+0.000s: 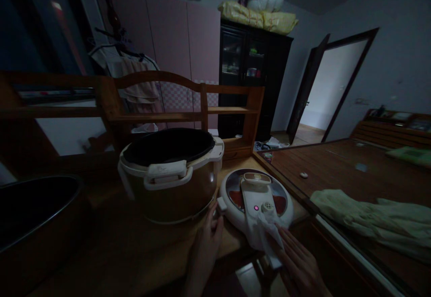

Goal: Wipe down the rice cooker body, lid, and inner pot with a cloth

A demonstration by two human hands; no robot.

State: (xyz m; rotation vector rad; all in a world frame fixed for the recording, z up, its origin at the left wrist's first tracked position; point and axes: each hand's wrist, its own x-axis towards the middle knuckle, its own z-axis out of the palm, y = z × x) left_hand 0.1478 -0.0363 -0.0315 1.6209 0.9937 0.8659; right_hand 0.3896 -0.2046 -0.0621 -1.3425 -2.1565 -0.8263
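Note:
A round white cooker lid (249,238) with a see-through window lies on the wooden desk; a handle, a small pink-lit button and a round vent sit along its middle. My left hand (206,238) is at the lid's left rim, fingers curled against the white side tab (222,204). Under my right hand (301,261) a crumpled white tissue (269,238) is pressed on the front part of the lid, its lower end hanging down. Left of the lid stands the white electric cooker body (178,198), uncovered, its inside dark.
A dark round pot (40,225) stands at the left on the desk (141,252). Behind rises a wooden shelf (178,116). To the right, a brown bed surface (323,162) carries a pale crumpled cloth (370,216). An open door (308,90) is at the back right.

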